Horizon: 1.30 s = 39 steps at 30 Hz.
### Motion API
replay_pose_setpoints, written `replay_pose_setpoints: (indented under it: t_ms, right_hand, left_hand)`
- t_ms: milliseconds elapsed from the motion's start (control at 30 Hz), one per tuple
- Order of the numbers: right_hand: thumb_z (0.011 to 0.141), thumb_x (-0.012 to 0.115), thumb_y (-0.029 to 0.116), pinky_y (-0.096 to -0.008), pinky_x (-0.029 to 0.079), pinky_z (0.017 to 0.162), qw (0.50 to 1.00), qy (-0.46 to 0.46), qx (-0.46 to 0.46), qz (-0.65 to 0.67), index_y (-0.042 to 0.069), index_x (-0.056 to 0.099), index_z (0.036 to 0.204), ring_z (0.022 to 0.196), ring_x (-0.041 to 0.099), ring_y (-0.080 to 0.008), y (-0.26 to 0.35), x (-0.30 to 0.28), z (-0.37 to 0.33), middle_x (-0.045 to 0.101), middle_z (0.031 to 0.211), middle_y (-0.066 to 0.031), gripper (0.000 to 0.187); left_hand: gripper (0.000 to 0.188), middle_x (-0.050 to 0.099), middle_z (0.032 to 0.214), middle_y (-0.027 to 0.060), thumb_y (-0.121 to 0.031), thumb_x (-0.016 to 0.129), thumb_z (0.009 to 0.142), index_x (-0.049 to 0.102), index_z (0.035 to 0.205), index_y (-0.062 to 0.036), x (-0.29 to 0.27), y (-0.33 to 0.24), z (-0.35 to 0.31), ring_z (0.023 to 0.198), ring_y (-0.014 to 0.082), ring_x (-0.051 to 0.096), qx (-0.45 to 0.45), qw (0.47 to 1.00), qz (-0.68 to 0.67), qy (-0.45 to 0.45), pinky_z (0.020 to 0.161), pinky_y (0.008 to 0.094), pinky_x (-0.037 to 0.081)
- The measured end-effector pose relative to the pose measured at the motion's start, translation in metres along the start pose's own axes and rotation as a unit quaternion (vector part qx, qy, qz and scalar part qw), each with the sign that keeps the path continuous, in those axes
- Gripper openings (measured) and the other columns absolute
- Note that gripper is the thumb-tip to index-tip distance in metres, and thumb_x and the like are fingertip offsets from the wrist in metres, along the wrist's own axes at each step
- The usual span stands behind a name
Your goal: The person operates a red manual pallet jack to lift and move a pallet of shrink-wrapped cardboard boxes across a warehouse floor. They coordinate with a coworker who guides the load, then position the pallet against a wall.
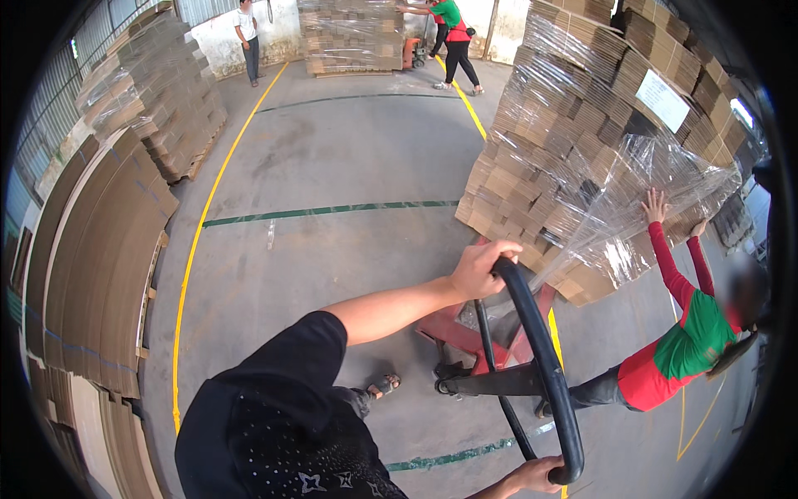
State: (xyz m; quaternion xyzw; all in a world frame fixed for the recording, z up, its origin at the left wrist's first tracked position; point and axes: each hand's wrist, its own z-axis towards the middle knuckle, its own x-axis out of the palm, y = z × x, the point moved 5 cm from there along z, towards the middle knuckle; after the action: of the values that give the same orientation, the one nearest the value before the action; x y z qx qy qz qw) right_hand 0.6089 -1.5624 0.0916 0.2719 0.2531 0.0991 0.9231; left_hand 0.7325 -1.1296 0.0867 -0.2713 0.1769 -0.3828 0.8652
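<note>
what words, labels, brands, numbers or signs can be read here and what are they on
None can be read.
White sheet on the wrapped cardboard stack: too small and blurred.
Black shirt: stars and dots, no lettering I can make out.
Black handle: no lettering I can make out.

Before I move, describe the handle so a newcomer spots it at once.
Find the big wrapped stack at right, then the red jack at its foot. Its black handle has the left hand on one end, right hand on the other. It's the thick curved bar, not the thin rod beside it.
</note>
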Motion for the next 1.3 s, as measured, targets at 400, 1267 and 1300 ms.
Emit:
replay_pose_setpoints:
  t_ms: [400,1267,1300]
  right_hand:
    - [0.095,0.069,0.032,-0.0366,0.052,0.062,0.996,0.011,0.066,-0.067,-0.01,0.055,0.112,0.079,0.063,-0.029,-0.088,0.063,0.038,0.062,0.092,-0.0218,0.047]
    - [0.096,0.066,0.013,-0.0253,0.033,0.052,0.915,0.14,0.171,0.338,-0.004,0.064,0.079,0.061,0.044,-0.0049,-0.248,0.201,0.154,0.048,0.064,0.0055,0.024]
    - [0.096,0.067,0.013,-0.0252,0.033,0.053,0.91,0.139,0.169,0.353,-0.003,0.064,0.079,0.061,0.044,-0.0052,-0.252,0.206,0.157,0.049,0.064,0.0056,0.023]
  left_hand:
    - [0.033,0.065,0.077,0.0063,-0.001,0.072,0.077,0.056,0.105,-0.0081,0.129,0.031,0.03,0.066,0.025,0.066,0.07,0.995,-0.074,0.026,0.058,0.0346,0.051]
    - [0.025,0.073,0.089,0.0047,0.007,0.066,0.076,0.072,0.096,-0.0057,0.347,0.068,-0.02,0.086,0.0116,0.067,-0.295,0.955,-0.026,0.006,0.077,0.0293,0.052]
    - [0.025,0.073,0.088,0.0048,0.009,0.066,0.075,0.072,0.095,-0.0053,0.358,0.075,-0.013,0.085,0.0118,0.067,-0.286,0.956,-0.056,0.012,0.076,0.0293,0.052]
